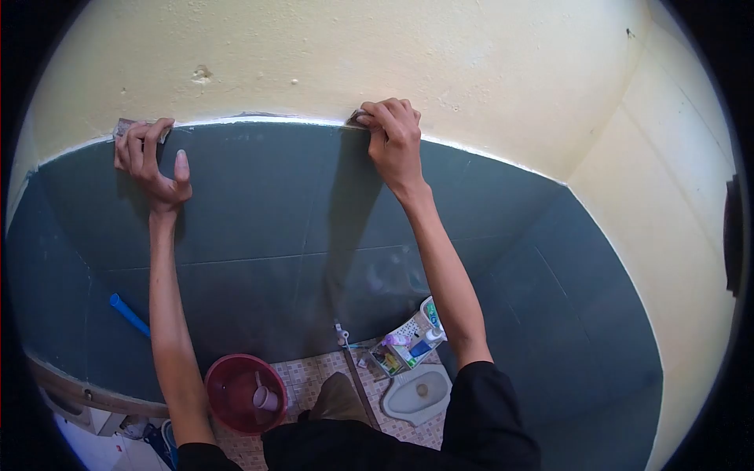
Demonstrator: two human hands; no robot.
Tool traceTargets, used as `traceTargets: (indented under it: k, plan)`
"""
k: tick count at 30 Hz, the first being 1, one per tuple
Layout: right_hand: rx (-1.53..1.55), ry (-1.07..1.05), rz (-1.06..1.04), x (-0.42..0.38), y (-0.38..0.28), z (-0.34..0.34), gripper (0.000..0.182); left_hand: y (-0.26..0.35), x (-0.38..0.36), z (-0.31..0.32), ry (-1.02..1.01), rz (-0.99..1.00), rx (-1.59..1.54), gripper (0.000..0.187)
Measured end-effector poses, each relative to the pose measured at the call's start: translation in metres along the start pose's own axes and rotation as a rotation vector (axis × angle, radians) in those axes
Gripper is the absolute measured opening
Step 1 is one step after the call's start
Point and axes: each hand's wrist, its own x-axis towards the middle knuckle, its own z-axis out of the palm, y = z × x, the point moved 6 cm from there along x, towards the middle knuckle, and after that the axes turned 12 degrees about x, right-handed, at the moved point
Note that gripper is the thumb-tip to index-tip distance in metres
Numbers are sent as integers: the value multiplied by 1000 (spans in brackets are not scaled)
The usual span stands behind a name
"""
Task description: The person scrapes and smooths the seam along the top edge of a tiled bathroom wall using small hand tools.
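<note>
My left hand (153, 165) is raised to the top edge of the dark green-grey wall panel (236, 204). Its fingers curl over a flat, speckled grey-brown piece (122, 127) and press it to the wall there, while the thumb stands apart. Further right, my right hand (399, 145) is closed in a pinch on a small dark piece (357, 118), at the same white-lined edge. The fingers hide most of that piece, so its kind does not show. Above the edge is the cream painted wall (330, 55), with a chipped spot and small bumps.
Below stand a red basin (236, 416) with a pink dipper (265, 399), a squat toilet (419, 392) and a white basket (404, 357) of toiletries. A tap (340, 334) and a blue pipe (129, 315) sit low on the wall. Tiled floor (306, 373) lies beneath.
</note>
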Motion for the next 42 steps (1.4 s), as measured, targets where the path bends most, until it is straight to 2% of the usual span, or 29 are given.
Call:
traceTargets:
  k: [14, 20, 23, 26, 35, 37, 39, 42]
  plan:
    - [-49, 11, 6, -15, 23, -23, 18, 0, 1, -2, 5, 48, 24, 46]
    - [-126, -12, 15, -20, 35, -41, 23, -4, -1, 0, 4, 59, -8, 48]
    - [-83, 50, -49, -8, 19, -35, 23, -2, 0, -1, 11, 70, 10, 48]
    - [-32, 19, -89, -2, 6, -17, 22, -8, -3, 2, -2, 85, 9, 47]
    - [-74, 73, 0, -23, 36, -38, 22, -5, -5, 3, 21, 40, 5, 48]
    - [-76, 66, 29, -16, 30, -34, 21, -6, -4, 2, 6, 43, 26, 49]
    - [-12, 73, -58, -10, 15, -25, 20, -7, -6, 3, -9, 43, 44, 50]
    - [-19, 48, -23, -11, 13, -13, 21, -7, -7, 3, -2, 51, 12, 51]
